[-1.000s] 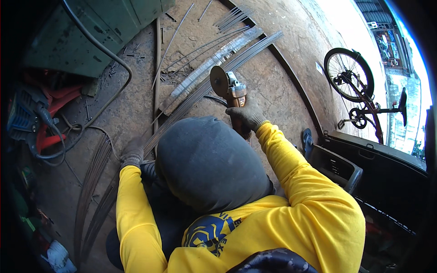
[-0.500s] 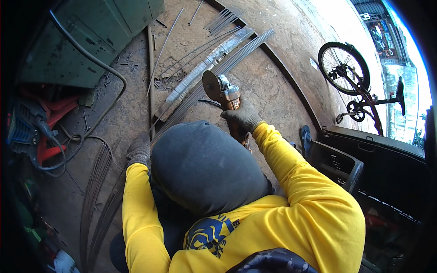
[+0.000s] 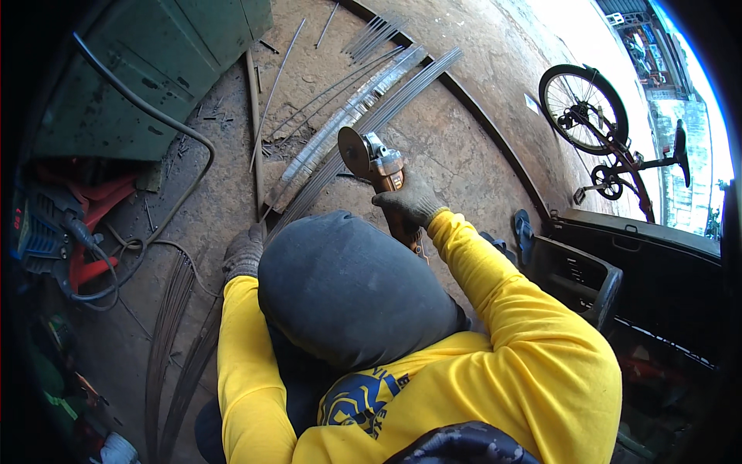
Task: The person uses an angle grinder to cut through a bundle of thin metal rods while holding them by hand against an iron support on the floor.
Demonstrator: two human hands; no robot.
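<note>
My right hand (image 3: pixel 412 199), in a grey work glove, grips an angle grinder (image 3: pixel 389 166) by its body. The grinder's round disc (image 3: pixel 355 152) is held above a bundle of long thin metal rods (image 3: pixel 386 108), which lies beside a flat silvery metal bar (image 3: pixel 344 120). My left hand (image 3: pixel 244 252), gloved too, is closed on the near part of the rods. Past it, dark rod lengths (image 3: pixel 166 332) run toward the lower left. A rounded dark cloth-covered form (image 3: pixel 352 290) between my yellow sleeves hides part of the rods and the grinder's rear end.
A dark angle-iron rail (image 3: pixel 487 116) crosses the floor beyond the rods. Short rods (image 3: pixel 377 39) lie at the far end. A green metal cabinet (image 3: pixel 131 85), a hose (image 3: pixel 185 127) and a blue-and-red machine (image 3: pixel 50 224) are at left. Sandals (image 3: pixel 524 236), a black crate (image 3: pixel 572 271) and a bicycle (image 3: pixel 603 139) are at right.
My left hand has shifted slightly right, and the dark rod lengths at lower left have moved right as well. The grinder stays in my right hand, its disc slightly lower in the picture.
</note>
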